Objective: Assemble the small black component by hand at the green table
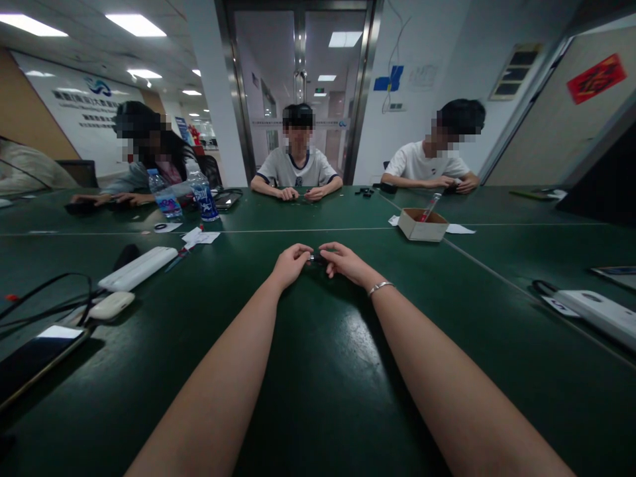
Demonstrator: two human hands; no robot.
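My left hand [291,265] and my right hand [344,261] meet over the middle of the green table [318,371]. Between their fingertips is a small black piece with a shiny metal end [314,258]. The left fingers pinch its shiny end, and the right thumb and fingers close around its dark end. Its exact kind is too small to make out, and the right fingers partly cover it. A metal bracelet [380,287] circles my right wrist.
To the left lie a phone [40,358], a white earbud case [113,305], a white power strip [139,268] and cables. Two bottles [203,195] stand beyond. A small open box [423,228] is at right, near another power strip [601,315]. Several people sit across the table.
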